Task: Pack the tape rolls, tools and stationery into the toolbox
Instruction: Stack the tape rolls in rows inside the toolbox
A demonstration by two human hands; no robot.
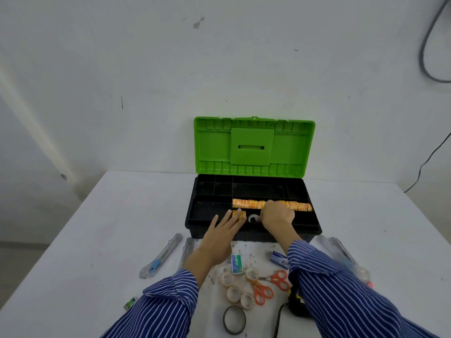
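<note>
Your left hand (225, 231) lies flat with straight fingers, the tips touching a small orange-and-yellow tape roll (238, 214) at the front of the toolbox (314, 231) tray. Your right hand (277, 214) is curled over the row of orange tape rolls (296, 206) lined up in the middle compartment; whether the fingers actually pinch a roll there, I cannot tell, since the back of the hand hides them. A clear tape roll (253, 218) sits in the tray between your hands.

Watch the risks from here. That row stands on edge, so a nudge from your right knuckles could probably topple it sideways. The loose roll under your left fingertips may skid off the tray lip rather than seat. Both sleeves hang over the scissors (268, 285), the small clear tape rolls (235, 287) and the staple box (236, 263) on the table (122, 215); drawing back carelessly could sweep them away. The utility knives (162, 256) lie well apart to the left, out of harm.

As for writing: the rolls carry print and the staple box a label, but nothing is legible.
</note>
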